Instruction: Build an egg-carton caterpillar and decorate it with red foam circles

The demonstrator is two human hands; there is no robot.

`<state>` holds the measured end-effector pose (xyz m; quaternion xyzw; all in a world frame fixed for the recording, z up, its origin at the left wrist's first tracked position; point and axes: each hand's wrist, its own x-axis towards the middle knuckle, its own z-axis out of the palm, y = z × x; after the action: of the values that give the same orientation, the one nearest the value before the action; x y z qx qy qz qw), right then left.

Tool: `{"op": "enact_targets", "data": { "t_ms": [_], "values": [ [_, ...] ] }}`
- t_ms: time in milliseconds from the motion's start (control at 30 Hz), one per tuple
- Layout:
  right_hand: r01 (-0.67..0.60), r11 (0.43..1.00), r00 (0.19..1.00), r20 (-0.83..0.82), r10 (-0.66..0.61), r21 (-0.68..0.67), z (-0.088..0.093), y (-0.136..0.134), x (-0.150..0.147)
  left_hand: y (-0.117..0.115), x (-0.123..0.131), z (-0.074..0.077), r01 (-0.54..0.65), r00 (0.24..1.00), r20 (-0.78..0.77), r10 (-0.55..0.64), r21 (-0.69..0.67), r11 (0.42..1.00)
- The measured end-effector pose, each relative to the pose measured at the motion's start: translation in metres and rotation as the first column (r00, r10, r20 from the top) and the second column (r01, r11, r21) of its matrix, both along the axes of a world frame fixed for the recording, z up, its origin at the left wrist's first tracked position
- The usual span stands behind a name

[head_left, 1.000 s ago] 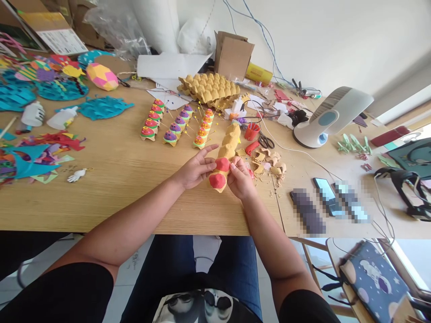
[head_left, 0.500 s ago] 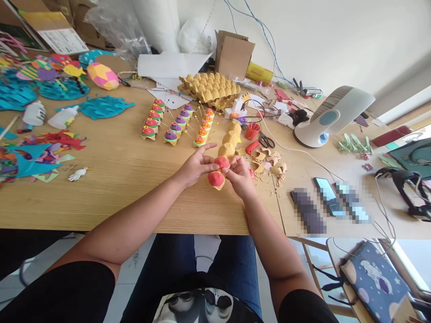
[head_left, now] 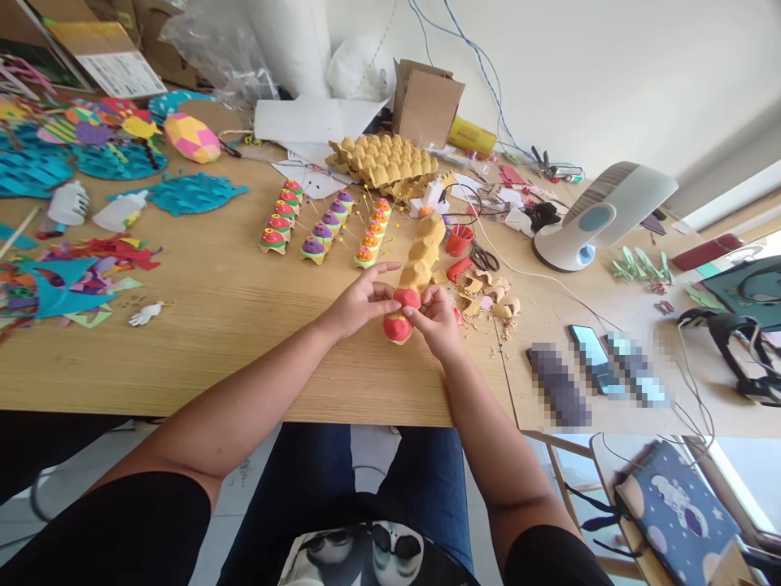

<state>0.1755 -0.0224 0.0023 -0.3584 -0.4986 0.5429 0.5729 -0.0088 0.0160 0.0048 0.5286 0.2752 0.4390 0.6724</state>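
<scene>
A long strip of egg-carton cups [head_left: 421, 256] lies on the wooden table [head_left: 220, 325], pointing away from me. Its two nearest cups are covered in red [head_left: 398, 327]. My left hand [head_left: 357, 303] grips the strip from the left, thumb and fingers pressed to the second red cup, index finger stretched out. My right hand [head_left: 434, 317] pinches the same cup from the right side.
Three rows of painted carton cups with pins [head_left: 323, 226] stand behind. An egg tray [head_left: 381, 159], scissors [head_left: 482, 256], a red cup [head_left: 456, 238], carton scraps [head_left: 488, 295], a white fan [head_left: 595, 216], phones [head_left: 595, 358], glue bottles [head_left: 91, 210] and coloured paper cut-outs [head_left: 67, 277] lie around.
The strip has been lowered onto the table and now lies flatter. Both hands stay on the second red cup with only small finger shifts.
</scene>
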Motion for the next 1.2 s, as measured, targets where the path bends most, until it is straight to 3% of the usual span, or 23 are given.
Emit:
{"op": "enact_targets", "data": {
  "t_ms": [133,300,567,733,867,967,1200],
  "values": [
    [0.042,0.998,0.998,0.036,-0.043,0.036,-0.0005,-0.0007,-0.0005,-0.001,0.0012,0.0028,0.038,0.996,0.088,-0.031,-0.084,0.996],
    [-0.061,0.998,0.995,-0.078,0.061,0.002,-0.0021,0.0004,-0.0033,-0.002,0.0035,-0.001,0.001,1.0,0.019,-0.001,-0.021,1.0],
    [0.059,0.998,0.995,-0.079,-0.057,0.035,-0.0023,0.0015,-0.0052,-0.0043,0.0051,-0.0026,0.016,1.0,0.001,-0.016,0.039,0.999],
    [-0.003,1.0,0.996,-0.088,0.006,0.026,-0.0006,-0.0006,-0.0048,-0.0042,0.005,-0.0026,0.006,1.0,0.024,-0.007,0.033,0.999],
    [-0.004,1.0,0.996,-0.093,0.005,0.011,-0.0003,-0.0008,-0.0051,-0.0046,0.0076,-0.0028,0.013,0.992,0.126,0.005,-0.143,0.99],
    [-0.047,0.999,0.994,-0.098,0.046,-0.013,-0.0006,-0.0007,-0.0059,-0.0061,0.0095,-0.0012,0.059,0.979,0.203,0.007,-0.32,0.946],
    [-0.094,0.989,0.977,-0.204,0.07,-0.11,0.0034,-0.0025,-0.0041,-0.0086,0.0085,0.0037,0.08,0.978,0.211,0.007,-0.402,0.912]
  ]
}}
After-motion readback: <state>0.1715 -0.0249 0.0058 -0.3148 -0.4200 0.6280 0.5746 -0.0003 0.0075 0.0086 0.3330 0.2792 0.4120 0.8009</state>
